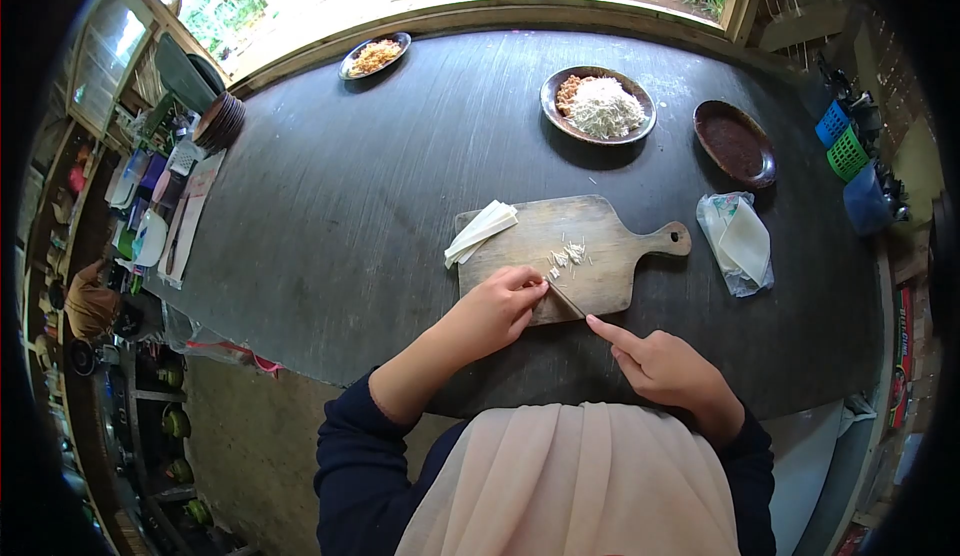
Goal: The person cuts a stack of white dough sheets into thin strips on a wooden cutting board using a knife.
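A wooden cutting board point(600, 218) with a handle lies on the dark table. My left hand point(503, 306) is at its lower edge, fingers pressed together by the tip of a knife point(565, 298); what they pinch is too small to make out. My right hand point(655, 361) holds the knife, index finger stretched along it. Small pale cut pieces point(570, 255) are scattered on the board just above the blade. Pale flat strips point(482, 232) are stacked at the board's upper left corner.
Plates of food stand at the back: one point(404, 40) left, one point(648, 121) centre right. A brown oval dish point(735, 143) and a plastic bag with pale sheets point(745, 241) are right of the board. Baskets point(848, 152) line the right edge; stacked bowls point(220, 119) stand left.
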The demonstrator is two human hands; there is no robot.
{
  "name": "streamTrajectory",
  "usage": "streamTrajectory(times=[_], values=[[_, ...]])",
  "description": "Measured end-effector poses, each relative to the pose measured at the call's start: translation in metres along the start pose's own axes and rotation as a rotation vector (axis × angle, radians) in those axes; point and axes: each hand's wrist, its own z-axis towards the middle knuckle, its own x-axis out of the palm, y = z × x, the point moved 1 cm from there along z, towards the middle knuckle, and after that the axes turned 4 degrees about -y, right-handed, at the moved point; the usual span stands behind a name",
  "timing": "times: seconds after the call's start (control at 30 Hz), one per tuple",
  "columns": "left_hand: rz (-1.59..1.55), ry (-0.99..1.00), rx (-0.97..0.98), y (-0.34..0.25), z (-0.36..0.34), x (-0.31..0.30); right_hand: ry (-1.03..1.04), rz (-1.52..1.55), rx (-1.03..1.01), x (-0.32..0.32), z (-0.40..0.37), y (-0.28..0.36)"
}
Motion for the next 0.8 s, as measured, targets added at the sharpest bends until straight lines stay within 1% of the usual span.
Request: streamTrajectory(times=[0.1, 0.23, 0.33, 0.43, 0.5, 0.53, 0.6, 0.73, 0.8], values=[[0.019, -0.005, 0.004, -0.001, 0.000, 0.000, 0.017, -0.044, 0.000, 0.002, 0.001, 0.000], [0.010, -0.001, -0.014, -0.003, -0.001, 0.001, 0.019, -0.017, 0.016, 0.004, 0.005, 0.000], [0.050, -0.002, -0.013, -0.006, -0.002, 0.002, -0.017, 0.016, 0.004, 0.009, 0.009, -0.002], [0.064, 0.014, -0.042, -0.004, -0.003, 0.004, -0.029, -0.020, -0.043, 0.006, 0.008, -0.001], [0.067, -0.001, -0.017, -0.005, -0.003, 0.004, 0.048, -0.019, 0.011, -0.002, 0.003, 0.000], [0.069, -0.006, -0.017, -0.005, -0.002, 0.004, 0.048, -0.022, 0.007, -0.006, 0.000, 0.000], [0.057, -0.003, -0.028, -0.006, -0.002, 0.004, 0.106, 0.008, 0.061, -0.011, -0.003, -0.001], [0.050, -0.007, -0.026, -0.007, -0.001, 0.003, 0.098, 0.006, 0.060, -0.009, -0.004, -0.002], [0.036, -0.009, -0.028, -0.006, -0.001, 0.003, 0.054, -0.018, 0.031, -0.004, -0.002, -0.003]])
